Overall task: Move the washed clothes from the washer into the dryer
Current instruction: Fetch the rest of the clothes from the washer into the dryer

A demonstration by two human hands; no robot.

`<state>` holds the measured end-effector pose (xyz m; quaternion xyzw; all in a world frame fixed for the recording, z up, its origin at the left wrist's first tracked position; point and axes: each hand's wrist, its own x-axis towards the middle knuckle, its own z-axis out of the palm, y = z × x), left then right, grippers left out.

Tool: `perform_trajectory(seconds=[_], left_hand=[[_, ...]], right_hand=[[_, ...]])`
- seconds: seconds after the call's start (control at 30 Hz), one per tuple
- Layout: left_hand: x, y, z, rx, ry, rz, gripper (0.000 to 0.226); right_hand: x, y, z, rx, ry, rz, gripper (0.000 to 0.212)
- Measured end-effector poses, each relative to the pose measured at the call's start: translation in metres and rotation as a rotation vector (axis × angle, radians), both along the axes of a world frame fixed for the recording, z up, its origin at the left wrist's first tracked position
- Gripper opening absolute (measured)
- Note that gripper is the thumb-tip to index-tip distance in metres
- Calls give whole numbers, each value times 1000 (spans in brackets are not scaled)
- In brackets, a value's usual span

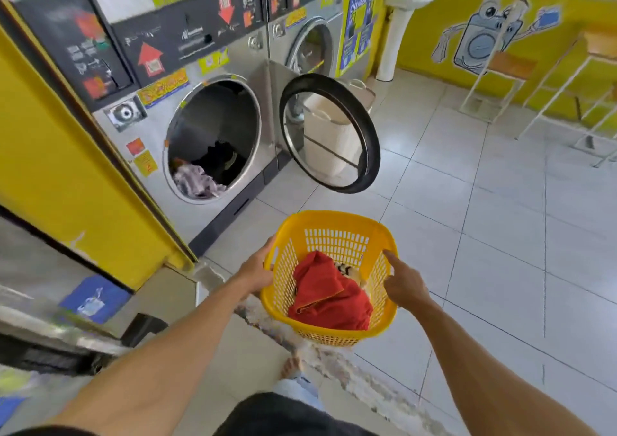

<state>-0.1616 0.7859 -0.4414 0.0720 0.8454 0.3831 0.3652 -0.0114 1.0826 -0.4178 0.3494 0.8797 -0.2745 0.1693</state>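
Both hands carry the yellow basket [329,278] at lower centre: the left hand [257,273] grips its left rim, while the right hand [405,283] touches the right rim with fingers extended. Inside lies a red garment [329,293] over other washed clothes. At centre left, the dryer [213,141] has its door [329,133] swung wide, with some clothes [197,180] already in the drum. Best keep the basket level, bring it close beneath the opening, then lift pieces in, clear of the floor [484,235].
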Motion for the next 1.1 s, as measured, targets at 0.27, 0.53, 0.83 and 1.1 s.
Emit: perform_trajectory(seconds=[0.27, 0.53, 0.83, 1.1], left_hand=[[-122, 34, -15, -32, 10, 72, 106], [-210, 39, -73, -120, -26, 389, 104], [-252, 71, -109, -4, 7, 779, 102], [-166, 13, -141, 155, -49, 1258, 114]], right_hand=[[-152, 55, -16, -10, -18, 119, 79], [-341, 82, -78, -97, -42, 457, 80], [-517, 92, -137, -102, -77, 829, 73], [-561, -43, -163, -134, -244, 1284, 73]])
